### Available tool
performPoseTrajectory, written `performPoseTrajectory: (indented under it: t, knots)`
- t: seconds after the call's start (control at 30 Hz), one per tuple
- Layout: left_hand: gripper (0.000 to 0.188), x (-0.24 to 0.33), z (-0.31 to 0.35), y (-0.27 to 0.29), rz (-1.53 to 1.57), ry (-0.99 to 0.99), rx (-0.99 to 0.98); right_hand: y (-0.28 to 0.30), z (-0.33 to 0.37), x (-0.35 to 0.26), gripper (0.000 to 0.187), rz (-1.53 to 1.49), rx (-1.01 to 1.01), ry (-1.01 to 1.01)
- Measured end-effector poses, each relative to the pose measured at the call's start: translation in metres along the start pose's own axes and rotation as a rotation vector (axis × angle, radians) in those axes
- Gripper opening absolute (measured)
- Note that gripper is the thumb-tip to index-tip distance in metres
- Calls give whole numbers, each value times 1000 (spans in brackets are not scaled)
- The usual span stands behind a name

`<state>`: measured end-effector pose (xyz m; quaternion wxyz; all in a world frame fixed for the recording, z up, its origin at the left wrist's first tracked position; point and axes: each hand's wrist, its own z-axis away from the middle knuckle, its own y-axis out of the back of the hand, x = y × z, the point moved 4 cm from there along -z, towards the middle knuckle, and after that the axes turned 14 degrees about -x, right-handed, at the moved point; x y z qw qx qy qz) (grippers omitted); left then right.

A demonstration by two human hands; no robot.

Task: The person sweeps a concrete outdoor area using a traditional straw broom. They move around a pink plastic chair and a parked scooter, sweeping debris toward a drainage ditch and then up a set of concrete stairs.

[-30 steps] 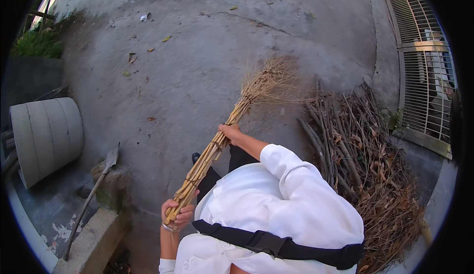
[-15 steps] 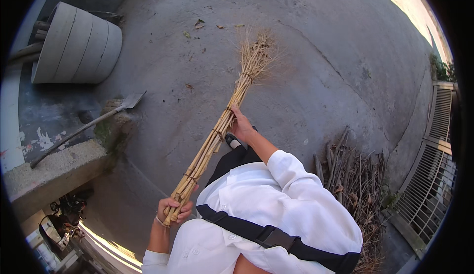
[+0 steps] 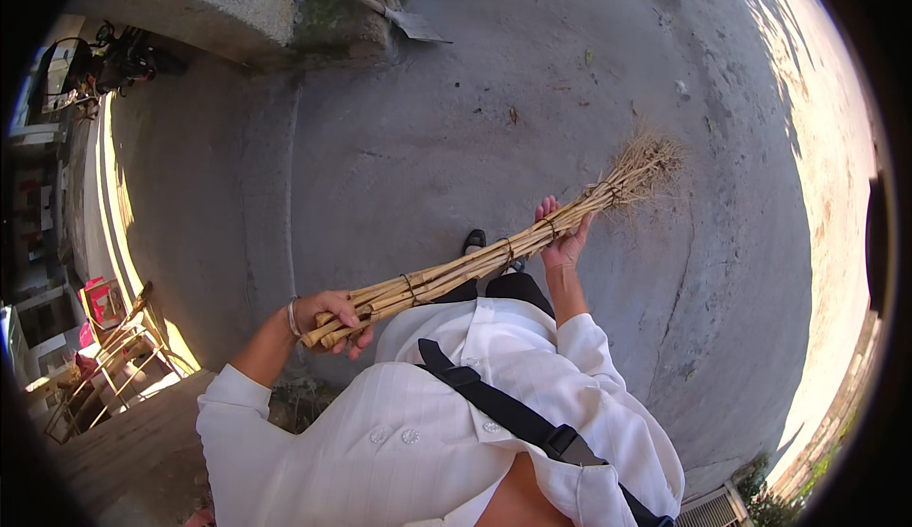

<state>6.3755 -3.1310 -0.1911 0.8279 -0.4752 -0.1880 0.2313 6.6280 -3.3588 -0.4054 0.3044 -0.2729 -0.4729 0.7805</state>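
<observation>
Across the front of my body lies a long broom (image 3: 458, 273), made of pale bamboo-like stalks bound with dark ties and ending in bristly twigs at the upper right. My left hand (image 3: 332, 316) is closed around its cut handle end, thumb on top. Farther along, near the bristles, my right hand (image 3: 564, 240) supports the bundle from below, its fingertips showing on the far side. The broom is held above the ground, slanting up to the right.
A shovel (image 3: 410, 24) leans at a concrete ledge (image 3: 228, 5) at upper left. Grey concrete ground (image 3: 380, 147) carries a few dry leaves. A parked motorbike (image 3: 119, 64) stands far left, with a wooden chair-like frame (image 3: 114, 370) below it. A barred gate (image 3: 712, 510) shows at lower right.
My view and body have turned to the left. The broom has swung from steep to flatter, its bristles now at the right. Both hands still hold it; the twig pile has left view.
</observation>
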Motion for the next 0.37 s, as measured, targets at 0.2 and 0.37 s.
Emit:
performPoseTrajectory:
  t: [0.2,0.37]
  knots:
    - [65,-13,30,-5,-667,-181,729,-8,-70,26,27,187,157,-169]
    - [53,-84,55,-73,-1006,-448,1811,-29,-84,85,28,413,258,-469]
